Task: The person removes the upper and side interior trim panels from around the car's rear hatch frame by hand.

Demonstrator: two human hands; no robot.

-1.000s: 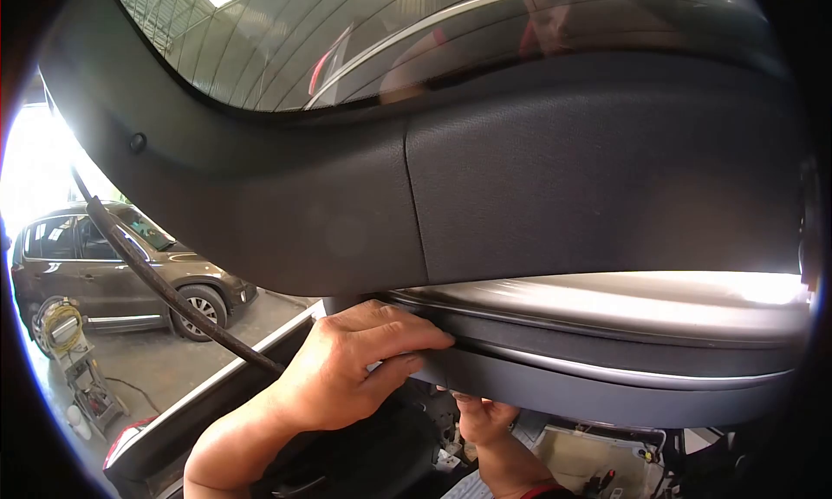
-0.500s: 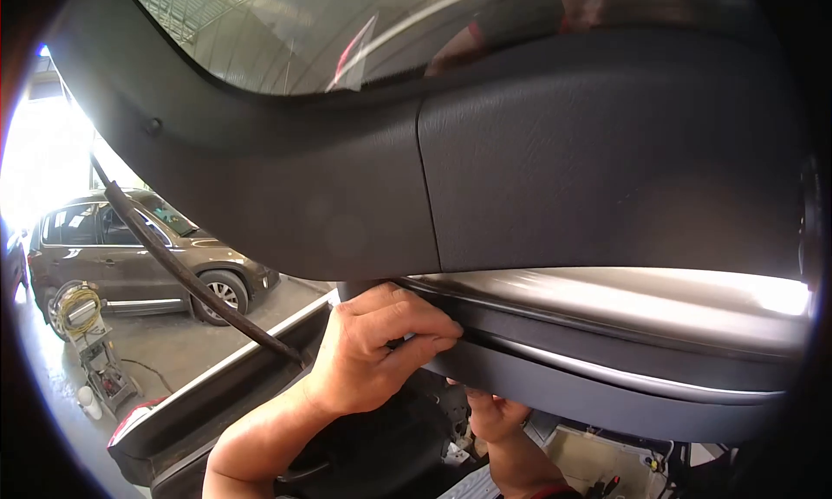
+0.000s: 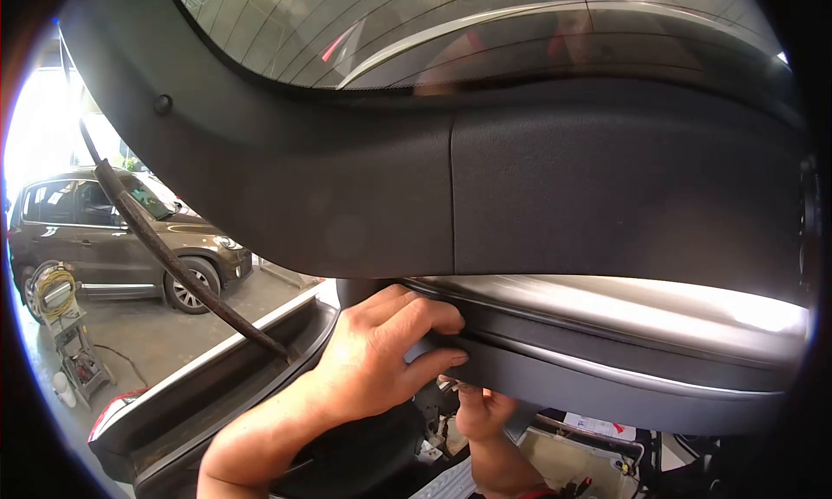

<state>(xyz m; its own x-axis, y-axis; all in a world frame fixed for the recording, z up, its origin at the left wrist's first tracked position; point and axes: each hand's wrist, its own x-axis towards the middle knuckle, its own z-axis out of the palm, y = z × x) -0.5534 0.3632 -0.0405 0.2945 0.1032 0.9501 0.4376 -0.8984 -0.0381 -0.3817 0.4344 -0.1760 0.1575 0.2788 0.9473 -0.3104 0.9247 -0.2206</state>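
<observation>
In the head view, the grey trim strip (image 3: 607, 395) is located from the centre to the lower right of the frame, below the black tailgate panel (image 3: 607, 187) and a bright metallic surface (image 3: 641, 304). The strip's left end is touched by the left hand (image 3: 373, 352) at frame centre; thumb and forefinger are spaced apart there. The right hand (image 3: 483, 412) is positioned at the strip's lower edge, lower centre; its fingertips are partly hidden, and whether they are clamped cannot be told.

At the bottom of the frame, an open rear compartment (image 3: 347, 460) is visible. In its right part, a beige panel (image 3: 555, 464), a printed sheet (image 3: 598, 425), a red-tipped item (image 3: 585, 483) and a yellow connector (image 3: 626, 469) are contained. At lower left, a black channel (image 3: 217, 404) is bordered by a white edge.

At far left, a cart (image 3: 82, 347) is loaded with a yellow coil (image 3: 56, 291); a white cup-shaped item (image 3: 60, 383) is seen low beside it.
</observation>
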